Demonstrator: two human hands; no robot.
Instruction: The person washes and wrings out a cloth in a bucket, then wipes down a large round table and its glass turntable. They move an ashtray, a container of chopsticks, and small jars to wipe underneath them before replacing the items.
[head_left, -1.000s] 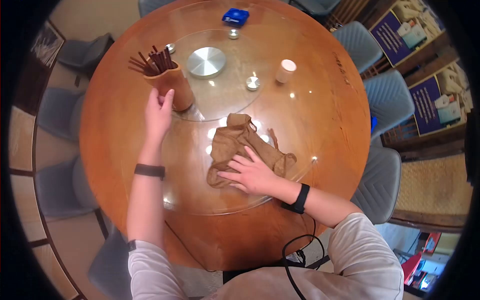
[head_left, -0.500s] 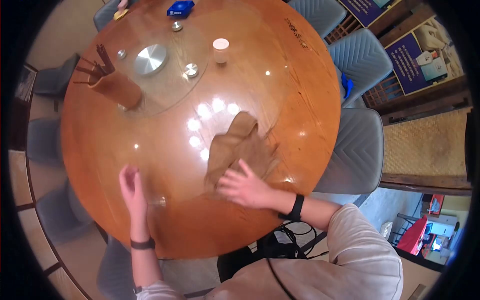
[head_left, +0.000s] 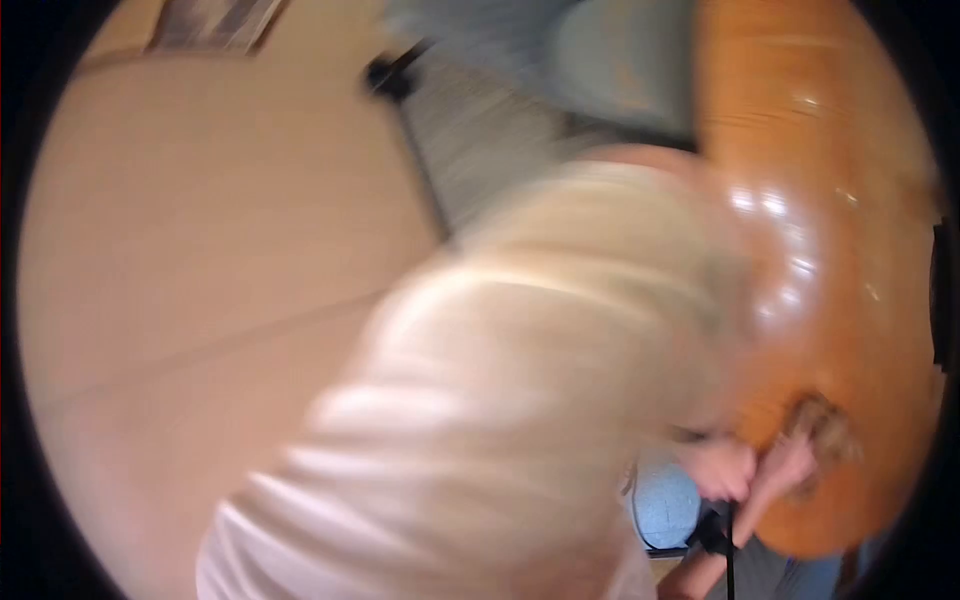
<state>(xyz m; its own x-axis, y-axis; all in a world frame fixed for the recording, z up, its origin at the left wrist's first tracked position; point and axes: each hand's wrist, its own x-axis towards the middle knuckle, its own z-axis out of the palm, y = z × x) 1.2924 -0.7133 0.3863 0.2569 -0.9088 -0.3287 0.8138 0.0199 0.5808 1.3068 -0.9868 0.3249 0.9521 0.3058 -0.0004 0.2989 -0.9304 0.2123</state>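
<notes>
Motion blur covers the whole view. Low on the right, the brown cloth (head_left: 828, 430) lies bunched on the orange wooden table (head_left: 800, 90). My right hand (head_left: 792, 460), with the black watch farther down its arm, is at the cloth's near side and seems to grip it. Beside the right forearm is my left hand (head_left: 722, 468), a thin dark band at its wrist; its fingers look curled but are smeared, and anything inside is hidden.
My beige shirt and shoulder fill the middle. A grey chair (head_left: 630, 65) stands at the top by the table. Pale floor (head_left: 200, 200) spreads over the left, with a dark-framed picture (head_left: 215, 22) at the upper left. A blue round surface (head_left: 667, 505) shows below my left hand.
The view has swung and tilted strongly, so the hands and cloth now appear at the lower right. My left hand has come close to my right. The cloth looks more bunched.
</notes>
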